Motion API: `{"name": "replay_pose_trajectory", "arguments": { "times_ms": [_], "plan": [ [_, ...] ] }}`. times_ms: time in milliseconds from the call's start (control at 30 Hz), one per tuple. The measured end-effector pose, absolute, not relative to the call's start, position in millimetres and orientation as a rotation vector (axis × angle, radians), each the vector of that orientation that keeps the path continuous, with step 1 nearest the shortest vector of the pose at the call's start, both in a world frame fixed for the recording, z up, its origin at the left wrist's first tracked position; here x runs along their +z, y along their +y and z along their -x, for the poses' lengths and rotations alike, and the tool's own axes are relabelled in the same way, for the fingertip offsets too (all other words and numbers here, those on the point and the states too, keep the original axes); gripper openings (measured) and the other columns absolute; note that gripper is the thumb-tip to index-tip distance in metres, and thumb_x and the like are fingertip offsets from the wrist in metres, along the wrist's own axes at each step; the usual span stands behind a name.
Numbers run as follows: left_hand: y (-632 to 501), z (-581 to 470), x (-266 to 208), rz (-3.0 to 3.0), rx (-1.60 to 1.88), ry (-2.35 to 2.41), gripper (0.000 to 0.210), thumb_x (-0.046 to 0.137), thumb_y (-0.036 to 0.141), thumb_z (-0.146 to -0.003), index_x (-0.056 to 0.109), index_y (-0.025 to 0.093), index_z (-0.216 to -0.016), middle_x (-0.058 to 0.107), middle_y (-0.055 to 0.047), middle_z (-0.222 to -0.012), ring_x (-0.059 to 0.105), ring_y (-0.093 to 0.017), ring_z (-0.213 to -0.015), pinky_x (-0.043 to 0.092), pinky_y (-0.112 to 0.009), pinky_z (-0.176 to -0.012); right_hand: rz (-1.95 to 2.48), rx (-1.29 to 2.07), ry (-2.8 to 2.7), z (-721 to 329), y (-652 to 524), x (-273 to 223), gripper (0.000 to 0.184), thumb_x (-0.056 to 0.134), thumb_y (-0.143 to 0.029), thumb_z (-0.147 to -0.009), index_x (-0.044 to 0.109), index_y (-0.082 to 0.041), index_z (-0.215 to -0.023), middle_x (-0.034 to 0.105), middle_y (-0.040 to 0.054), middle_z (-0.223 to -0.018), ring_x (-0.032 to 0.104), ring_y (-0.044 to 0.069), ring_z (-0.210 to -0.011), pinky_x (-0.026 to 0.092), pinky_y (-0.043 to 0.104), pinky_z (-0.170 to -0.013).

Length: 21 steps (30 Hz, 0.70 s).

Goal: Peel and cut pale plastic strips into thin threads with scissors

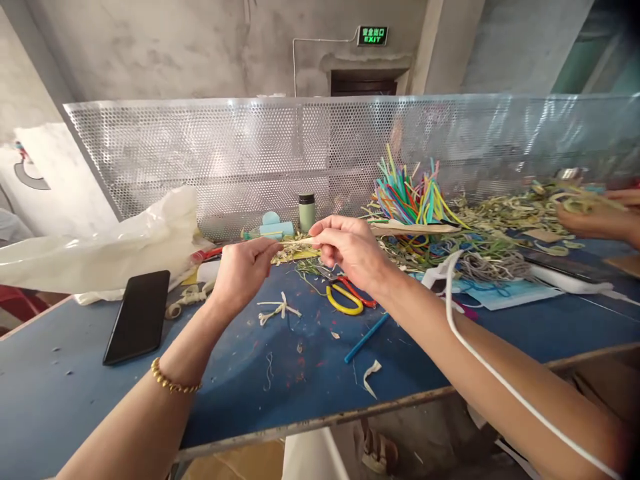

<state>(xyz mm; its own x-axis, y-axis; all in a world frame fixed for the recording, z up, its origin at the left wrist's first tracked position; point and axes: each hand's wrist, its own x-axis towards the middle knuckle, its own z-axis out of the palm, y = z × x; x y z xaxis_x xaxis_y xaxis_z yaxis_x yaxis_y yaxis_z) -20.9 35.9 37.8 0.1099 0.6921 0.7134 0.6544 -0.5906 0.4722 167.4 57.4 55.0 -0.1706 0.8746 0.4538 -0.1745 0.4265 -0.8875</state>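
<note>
A thin cream strip [296,242] is stretched level between my two hands above the blue table. My left hand [243,272], at the left end, pinches it between thumb and fingers. At the other end my right hand [350,250] grips it with thumb and forefinger, the other fingers curled. Below the hands lies a small knotted piece of cream strips [281,309]. Scissors with yellow and red handles [345,300] rest under my right hand. Whether the strip is fabric or plant fibre I cannot tell.
A black phone [140,313] lies left, before a plastic bag [100,250]. Colourful pipe cleaners [407,193] and a green bottle [307,212] stand behind. A blue stick [366,339] lies in front. A white cable [470,343] crosses my right arm. Another person's hand [593,217] handles strips at right.
</note>
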Motion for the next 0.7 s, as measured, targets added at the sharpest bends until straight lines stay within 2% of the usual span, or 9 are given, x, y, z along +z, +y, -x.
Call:
{"name": "replay_pose_trajectory", "arguments": {
  "times_ms": [133, 233, 333, 433, 500, 600, 700],
  "plan": [
    [54.3, 24.6, 27.0, -1.836, 1.338, 1.332, 0.026, 0.060, 0.033, -0.081, 0.072, 0.012, -0.071, 0.031, 0.007, -0.044, 0.025, -0.007, -0.042, 0.018, -0.023, -0.044, 0.766, 1.107, -1.522, -174.8, 82.9, 36.5, 0.010, 0.062, -0.016, -0.074, 0.062, -0.014, -0.084, 0.062, 0.0012, -0.066, 0.048, 0.008, -0.043, 0.043, 0.022, -0.041],
    [65.3, 27.9, 18.5, -1.596, 1.305, 1.193, 0.026, 0.067, 0.035, -0.076, 0.071, 0.010, -0.075, 0.028, 0.008, -0.045, 0.020, -0.005, -0.041, 0.012, -0.022, -0.043, 1.056, 0.846, -1.724, -202.4, 100.4, 28.0, 0.015, 0.061, -0.028, -0.082, 0.061, -0.016, -0.091, 0.063, 0.0034, -0.072, 0.054, 0.011, -0.051, 0.044, 0.024, -0.046],
    [71.8, 32.3, 12.7, -1.415, 1.273, 1.072, 0.028, 0.075, 0.037, -0.071, 0.070, 0.009, -0.076, 0.024, 0.010, -0.046, 0.017, -0.003, -0.040, 0.009, -0.022, -0.043, 1.520, 0.386, -2.186, -229.0, 107.4, 24.4, 0.020, 0.063, -0.034, -0.081, 0.064, -0.016, -0.072, 0.061, 0.0035, -0.060, 0.056, 0.015, -0.053, 0.038, 0.025, -0.049],
    [74.3, 35.6, 10.1, -1.339, 1.263, 0.982, 0.027, 0.078, 0.035, -0.069, 0.069, 0.010, -0.076, 0.024, 0.010, -0.046, 0.016, -0.002, -0.039, 0.008, -0.022, -0.043, 1.815, 0.180, -2.483, -236.5, 105.2, 18.9, 0.025, 0.065, -0.038, -0.078, 0.064, -0.016, -0.067, 0.056, 0.0033, -0.051, 0.055, 0.017, -0.049, 0.034, 0.027, -0.049],
    [73.9, 36.4, 10.1, -1.333, 1.264, 0.922, 0.024, 0.078, 0.032, -0.069, 0.068, 0.012, -0.077, 0.026, 0.010, -0.047, 0.016, -0.002, -0.040, 0.007, -0.021, -0.044, 1.829, 0.171, -2.524, -233.3, 103.7, 13.8, 0.022, 0.067, -0.037, -0.074, 0.065, -0.016, -0.077, 0.058, 0.0028, -0.055, 0.053, 0.016, -0.046, 0.033, 0.026, -0.047],
    [71.1, 35.3, 11.8, -1.330, 1.236, 0.858, 0.020, 0.076, 0.026, -0.071, 0.067, 0.013, -0.084, 0.027, 0.010, -0.048, 0.016, -0.002, -0.041, 0.007, -0.021, -0.044, 1.823, 0.249, -2.499, -228.2, 105.3, 8.1, 0.027, 0.069, -0.032, -0.068, 0.064, -0.016, -0.090, 0.062, 0.0022, -0.062, 0.052, 0.014, -0.045, 0.034, 0.025, -0.045],
    [67.2, 33.4, 13.7, -1.306, 1.188, 0.806, 0.024, 0.071, 0.023, -0.076, 0.067, 0.013, -0.097, 0.024, 0.011, -0.047, 0.013, -0.003, -0.040, 0.008, -0.021, -0.043, 1.843, 0.305, -2.461, -229.5, 109.4, 6.6, 0.018, 0.067, -0.027, -0.065, 0.065, -0.016, -0.079, 0.061, 0.0026, -0.058, 0.052, 0.014, -0.045, 0.034, 0.025, -0.045]
  ]
}}
